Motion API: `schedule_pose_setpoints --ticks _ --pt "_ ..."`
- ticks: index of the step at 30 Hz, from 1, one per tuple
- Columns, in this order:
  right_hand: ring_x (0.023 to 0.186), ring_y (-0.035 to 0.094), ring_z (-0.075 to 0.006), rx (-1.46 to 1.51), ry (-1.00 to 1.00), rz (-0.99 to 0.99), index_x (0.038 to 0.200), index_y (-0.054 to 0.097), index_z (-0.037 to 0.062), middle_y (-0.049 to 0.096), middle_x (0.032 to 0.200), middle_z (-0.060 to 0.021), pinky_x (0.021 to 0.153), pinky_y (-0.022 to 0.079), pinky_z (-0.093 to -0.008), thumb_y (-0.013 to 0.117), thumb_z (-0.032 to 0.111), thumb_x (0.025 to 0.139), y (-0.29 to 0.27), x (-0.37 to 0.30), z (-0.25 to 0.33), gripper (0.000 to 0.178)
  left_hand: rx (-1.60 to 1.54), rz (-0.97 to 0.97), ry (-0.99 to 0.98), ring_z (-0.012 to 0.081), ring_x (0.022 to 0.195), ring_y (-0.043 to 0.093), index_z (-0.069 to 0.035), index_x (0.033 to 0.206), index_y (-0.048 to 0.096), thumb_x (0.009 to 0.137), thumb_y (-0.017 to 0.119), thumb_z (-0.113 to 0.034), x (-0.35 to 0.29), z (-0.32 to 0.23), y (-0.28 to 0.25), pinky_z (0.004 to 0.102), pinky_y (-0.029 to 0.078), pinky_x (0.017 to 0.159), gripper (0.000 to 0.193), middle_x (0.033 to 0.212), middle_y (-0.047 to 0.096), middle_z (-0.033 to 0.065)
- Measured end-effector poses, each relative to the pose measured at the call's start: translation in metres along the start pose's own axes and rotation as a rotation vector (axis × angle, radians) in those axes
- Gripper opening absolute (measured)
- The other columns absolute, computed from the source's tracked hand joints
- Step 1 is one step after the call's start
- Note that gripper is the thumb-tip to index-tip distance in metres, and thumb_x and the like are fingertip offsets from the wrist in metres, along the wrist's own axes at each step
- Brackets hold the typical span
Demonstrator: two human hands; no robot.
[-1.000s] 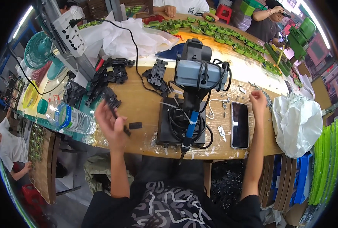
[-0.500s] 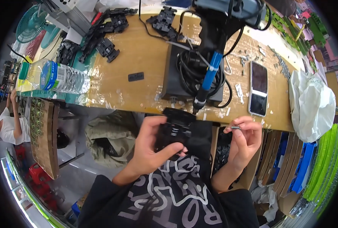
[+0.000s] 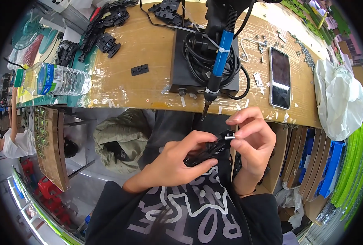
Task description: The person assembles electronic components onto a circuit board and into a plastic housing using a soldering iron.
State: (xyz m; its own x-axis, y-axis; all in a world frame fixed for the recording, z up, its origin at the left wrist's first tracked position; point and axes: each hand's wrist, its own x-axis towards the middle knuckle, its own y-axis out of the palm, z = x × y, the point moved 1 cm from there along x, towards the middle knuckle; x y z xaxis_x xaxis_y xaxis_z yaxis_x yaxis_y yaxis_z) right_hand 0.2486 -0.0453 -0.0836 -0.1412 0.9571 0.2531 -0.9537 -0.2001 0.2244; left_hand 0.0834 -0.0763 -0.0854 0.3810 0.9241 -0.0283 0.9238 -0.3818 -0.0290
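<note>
My left hand [image 3: 177, 162] grips a black plastic housing [image 3: 214, 150], now turned partly edge-on above my lap. Between the thumb and fingers of my right hand [image 3: 253, 141] is a small silvery metal pin [image 3: 229, 137], held against or very close to the housing's right end; whether they touch I cannot tell. Just above both hands, a soldering iron [image 3: 218, 67] with a blue handle hangs tip-down, its tip past the table's front edge. Black cable lies coiled behind it on a dark box [image 3: 177, 81].
On the wooden table [image 3: 120, 87] lie a flat black plate [image 3: 140, 70], a phone [image 3: 280, 77] and scattered metal bits. A water bottle [image 3: 51, 79] lies at left. Black housings [image 3: 108, 44] are piled behind. A white plastic bag [image 3: 340, 92] hangs at right. Another person [image 3: 12, 141] is at far left.
My two hands have come together. The left has tilted the housing and moved it rightward; the right has brought the pin left to the housing's end. The view has shifted slightly.
</note>
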Motion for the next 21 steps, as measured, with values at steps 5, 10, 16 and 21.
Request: schedule_pose_setpoints --ticks 5,10,16,21 --pt "0.086 0.05 -0.019 0.131 0.137 -0.021 0.077 0.056 -0.0022 0.051 0.092 -0.0131 0.076 0.041 -0.0294 0.064 -0.005 0.066 -0.004 -0.005 -0.003 0.014 0.113 0.025 0.047 0.0204 0.066 0.062 -0.003 0.106 0.046 0.07 0.065 -0.005 0.003 -0.002 -0.002 0.0264 0.048 0.058 0.04 0.079 0.059 0.0097" --pt "0.084 0.052 -0.0178 0.059 0.163 -0.023 0.078 0.054 -0.0037 0.053 0.089 -0.0131 0.075 0.042 -0.0279 0.061 -0.007 0.069 -0.008 -0.005 -0.006 0.012 0.298 0.039 0.143 0.029 0.067 0.06 -0.003 0.107 0.047 0.07 0.063 -0.005 0.007 0.0 -0.003 0.0317 0.048 0.053 0.041 0.083 0.059 0.0137" --pt "0.08 0.053 -0.0168 -0.003 0.193 -0.049 0.078 0.052 -0.0036 0.053 0.086 -0.0122 0.074 0.043 -0.0265 0.058 -0.009 0.07 -0.006 -0.009 -0.012 0.012 0.516 0.042 0.165 0.024 0.065 0.061 -0.001 0.103 0.052 0.067 0.066 -0.006 0.005 0.006 -0.005 0.0274 0.047 0.052 0.04 0.087 0.061 0.0119" --pt "0.078 0.054 -0.0155 -0.092 0.192 -0.096 0.078 0.051 -0.0037 0.053 0.085 -0.0117 0.072 0.043 -0.025 0.057 -0.01 0.07 -0.007 -0.017 -0.025 0.011 0.554 0.085 0.137 0.0268 0.063 0.059 -0.002 0.106 0.049 0.069 0.062 -0.006 0.008 0.011 -0.006 0.0317 0.047 0.051 0.039 0.083 0.059 0.0119"
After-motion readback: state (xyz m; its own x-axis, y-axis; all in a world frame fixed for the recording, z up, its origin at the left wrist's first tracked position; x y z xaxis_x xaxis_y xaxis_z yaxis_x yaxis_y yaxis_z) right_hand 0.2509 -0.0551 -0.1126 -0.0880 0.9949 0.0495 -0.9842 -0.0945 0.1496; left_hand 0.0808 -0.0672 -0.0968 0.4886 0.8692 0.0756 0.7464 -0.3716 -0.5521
